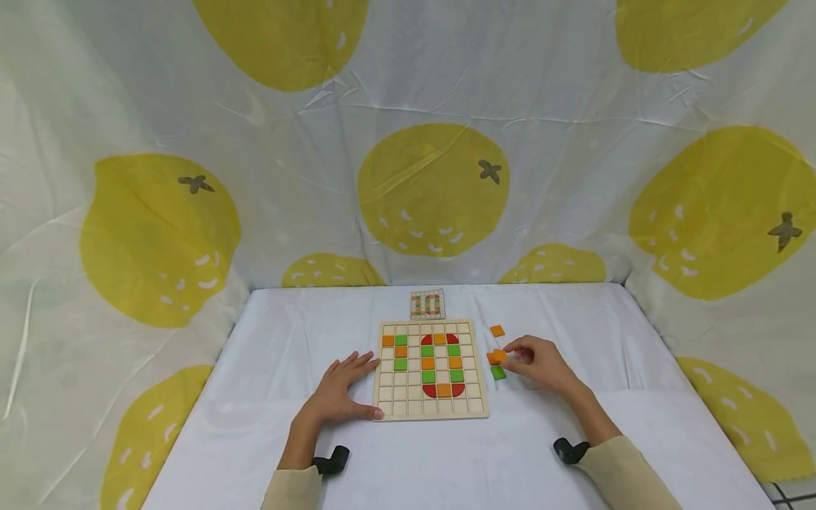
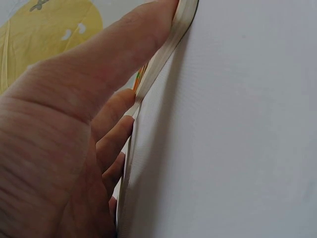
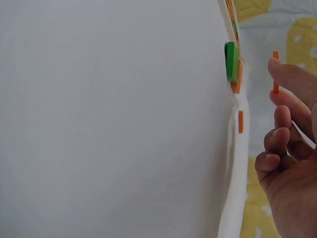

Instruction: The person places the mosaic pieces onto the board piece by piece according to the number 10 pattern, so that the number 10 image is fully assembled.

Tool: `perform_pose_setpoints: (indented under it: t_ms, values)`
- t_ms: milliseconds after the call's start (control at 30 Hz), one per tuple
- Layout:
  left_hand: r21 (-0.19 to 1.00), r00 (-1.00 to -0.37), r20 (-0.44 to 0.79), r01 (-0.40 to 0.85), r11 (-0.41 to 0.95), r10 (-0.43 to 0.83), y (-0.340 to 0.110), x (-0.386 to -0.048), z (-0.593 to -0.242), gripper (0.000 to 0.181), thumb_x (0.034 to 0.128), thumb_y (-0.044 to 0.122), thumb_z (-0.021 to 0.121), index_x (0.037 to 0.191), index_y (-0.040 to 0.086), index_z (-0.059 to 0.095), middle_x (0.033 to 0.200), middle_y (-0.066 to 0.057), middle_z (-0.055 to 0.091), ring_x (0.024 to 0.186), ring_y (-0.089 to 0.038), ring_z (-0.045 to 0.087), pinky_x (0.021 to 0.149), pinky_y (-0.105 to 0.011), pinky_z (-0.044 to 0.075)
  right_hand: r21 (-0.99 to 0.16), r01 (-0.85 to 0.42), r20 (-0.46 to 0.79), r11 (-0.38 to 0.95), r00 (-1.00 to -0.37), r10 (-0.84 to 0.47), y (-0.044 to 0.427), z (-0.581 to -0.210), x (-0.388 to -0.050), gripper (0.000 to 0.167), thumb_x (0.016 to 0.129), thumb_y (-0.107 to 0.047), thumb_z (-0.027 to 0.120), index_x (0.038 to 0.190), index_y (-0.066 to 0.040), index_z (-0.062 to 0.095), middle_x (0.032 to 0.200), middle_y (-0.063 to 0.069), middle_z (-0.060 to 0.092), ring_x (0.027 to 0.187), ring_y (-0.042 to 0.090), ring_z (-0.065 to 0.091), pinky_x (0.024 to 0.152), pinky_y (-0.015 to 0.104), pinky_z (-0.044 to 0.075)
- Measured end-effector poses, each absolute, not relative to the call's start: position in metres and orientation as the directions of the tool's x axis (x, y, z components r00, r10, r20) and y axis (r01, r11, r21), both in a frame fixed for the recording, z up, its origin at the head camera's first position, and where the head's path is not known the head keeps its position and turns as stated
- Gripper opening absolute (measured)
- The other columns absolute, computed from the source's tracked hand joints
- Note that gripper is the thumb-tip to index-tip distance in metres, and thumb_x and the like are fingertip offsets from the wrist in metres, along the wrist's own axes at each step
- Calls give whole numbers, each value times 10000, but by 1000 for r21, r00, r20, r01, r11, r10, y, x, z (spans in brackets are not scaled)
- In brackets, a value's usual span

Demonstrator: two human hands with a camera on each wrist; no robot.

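Observation:
A square wooden grid board (image 1: 416,407) lies on the table. On its right half, red, orange and green tiles form a closed ring; several orange and green tiles sit at upper left. My left hand (image 1: 338,392) rests at the board's left edge, fingers spread, thumb touching the lower left corner. In the right wrist view, thumb and forefinger of my right hand (image 3: 292,163) pinch an orange square tile (image 3: 276,85), raised off the table. Near it, right of the board, lie a green tile (image 1: 498,372), an orange tile (image 1: 491,358) and another orange tile (image 1: 497,331) farther back.
A small pattern card (image 1: 427,304) with a coloured grid lies just behind the board. White cloth (image 1: 306,319) covers the table. A curtain with yellow lemons (image 1: 433,191) hangs behind and at both sides.

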State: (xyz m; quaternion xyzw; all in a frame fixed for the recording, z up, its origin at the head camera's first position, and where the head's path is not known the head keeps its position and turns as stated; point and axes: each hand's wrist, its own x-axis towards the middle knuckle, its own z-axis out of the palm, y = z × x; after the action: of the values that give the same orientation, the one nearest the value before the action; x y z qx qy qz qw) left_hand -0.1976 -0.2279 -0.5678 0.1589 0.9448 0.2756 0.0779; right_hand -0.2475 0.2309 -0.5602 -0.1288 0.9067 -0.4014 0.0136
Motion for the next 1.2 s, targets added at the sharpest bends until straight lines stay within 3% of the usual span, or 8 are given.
perform_pose_setpoints:
  t_ms: [300, 600, 1200]
  values:
    - [551, -937, -57, 258, 794, 344, -228, -196, -568, 1062, 655, 675, 868, 1560, 285, 472, 1662, 35, 383, 1597, -300, 215, 1285, -614, 92, -749, -236, 87, 619, -962, -261, 195, -557, -249, 282, 845, -305, 863, 1047, -134, 765, 804, -14, 556, 741, 143, 488, 605, 216, 390]
    - [553, -940, -68, 244, 797, 335, -227, -195, -568, 1063, 650, 688, 862, 1558, 293, 475, 1662, 39, 383, 1599, -293, 211, 1288, -609, 87, -794, -250, 92, 554, -950, -298, 155, -554, -246, 275, 836, -283, 869, 1039, -118, 785, 785, -21, 568, 726, 151, 498, 605, 208, 391]
    - [557, -938, -42, 263, 788, 343, -226, -195, -564, 1043, 663, 664, 867, 1556, 288, 480, 1656, 36, 394, 1593, -301, 228, 1282, -619, 106, -769, -339, 117, 542, -908, -403, 83, -555, -235, 247, 839, -347, 865, 1038, -213, 806, 789, -68, 586, 735, 114, 517, 619, 216, 427]
